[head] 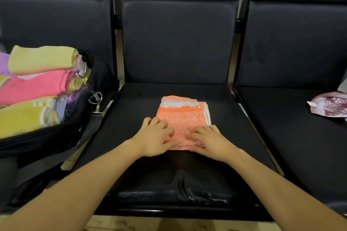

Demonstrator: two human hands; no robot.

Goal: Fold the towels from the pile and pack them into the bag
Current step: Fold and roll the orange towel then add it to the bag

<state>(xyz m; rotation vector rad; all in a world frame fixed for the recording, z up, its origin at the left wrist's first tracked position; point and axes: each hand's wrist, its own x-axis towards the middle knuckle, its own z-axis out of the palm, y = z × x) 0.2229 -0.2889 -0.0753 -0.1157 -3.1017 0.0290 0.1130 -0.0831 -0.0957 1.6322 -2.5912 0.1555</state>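
A folded orange towel [185,118] with a white band lies on the middle black seat [142,103]. My left hand [155,136] rests on its near left corner, fingers laid flat on the cloth. At the near right corner my right hand [209,139] presses down the same way. On the left seat an open black bag [78,116] holds several folded towels [35,84] in yellow, pink and purple.
A pink and white patterned cloth [332,106] with a small label lies at the far right on the right seat. Black seat backs rise behind. Metal frame bars [251,122] separate the seats. The bag's strap and clip [96,99] hang toward the middle seat.
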